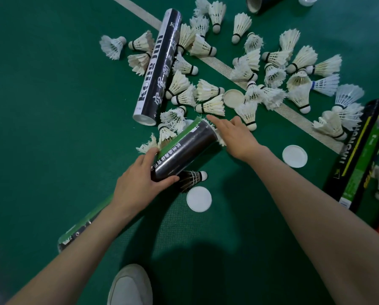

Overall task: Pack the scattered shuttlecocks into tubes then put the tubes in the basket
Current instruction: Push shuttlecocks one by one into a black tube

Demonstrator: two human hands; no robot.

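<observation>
1. Head view, held item: the left hand (140, 183) grips the near end of a glossy black cylindrical tube with a green stripe (184, 150). The thumb is on the near side and the fingers are curled round the far side. The tube is tilted, with its open mouth pointing away from the person.
2. The right hand (234, 135) is at the tube mouth with its fingers straight and holding nothing. It lies beside the frayed white feathers (221, 140) that protrude from the rim.
3. The scattered white feather shuttlecocks (210, 105) have rounded bases with black bands. They lie beyond both hands on the textured green court floor (52, 106), across a white woven line (219, 67).
4. A long black tube with white lettering (157, 67) lies flat left of the pile, capped end nearest.
5. One flat round white lid (199, 199) lies just below the held tube. A second white lid (294, 156) lies right of the right wrist.
6. A shadowed shuttlecock (193, 177) lies under the held tube.
</observation>
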